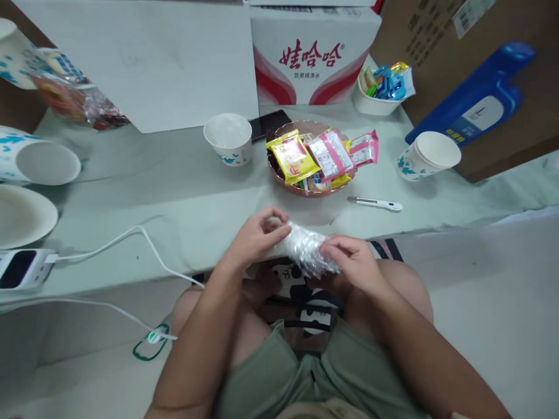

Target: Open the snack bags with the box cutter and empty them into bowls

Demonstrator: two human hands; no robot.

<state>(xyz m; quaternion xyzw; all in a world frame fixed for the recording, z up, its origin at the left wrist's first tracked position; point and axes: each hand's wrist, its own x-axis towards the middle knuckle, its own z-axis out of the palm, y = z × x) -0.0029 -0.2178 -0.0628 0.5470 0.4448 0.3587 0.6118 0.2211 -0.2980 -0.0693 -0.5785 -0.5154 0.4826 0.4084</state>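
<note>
A roll of crinkled clear plastic wrap (305,247), shiny and whitish, is stretched between my two hands over the table's front edge. My left hand (261,233) grips its left end with thumb and fingers. At the other end, my right hand (349,256) pinches the plastic. Whether something lies inside the wrap, I cannot tell. Just beyond my hands stands a pinkish bowl (286,185) heaped with packaged snacks, among them a yellow packet (293,157) and a pink-and-white packet (331,154). To its right lies a white utility knife (376,203).
A paper cup (229,139) and a dark phone (275,123) are behind the bowl. Stacked cups (428,156), a blue bottle (476,99) and a white tub of sachets (375,106) are at right. Left are a power bank (21,269), its white cable (144,233) and a cup lying sideways (39,160).
</note>
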